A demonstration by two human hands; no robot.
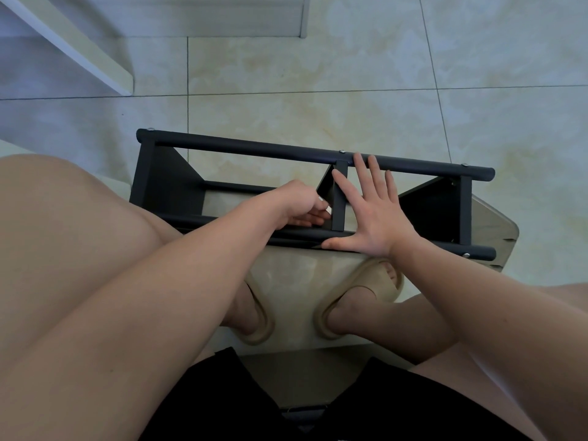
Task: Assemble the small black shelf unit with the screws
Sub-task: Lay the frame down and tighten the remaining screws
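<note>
shelf unit (254, 148), black, lies on its side on the floor (318, 90) at the middle of the view, just past the person's slippers (369, 291). its far rail runs from 9 to 3 o'clock, sloping a little toward 3. silver screws (342, 151) sit at both ends of that rail and at its middle. one more shows on the near rail at its 3 o'clock end. a short upright (339, 198) joins the two rails at the middle, with dark panels slanting away below it and at each end.

left hand (296, 202) reaches in from 8 o'clock with its fingers curled at the foot of the upright, on its 9 o'clock side. i cannot tell whether it pinches anything. right hand (378, 214) lies spread flat just on the 3 o'clock side of the upright. its fingers (359, 163) stretch up to touch the far rail and its thumb (340, 243) lies along the near rail.

tiles run on from the far rail toward 12 and 2 o'clock. a white board edge (79, 55) slants in at 11 o'clock, well apart from the unit. bare thighs close in the near side at 8 and 4 o'clock.
</note>
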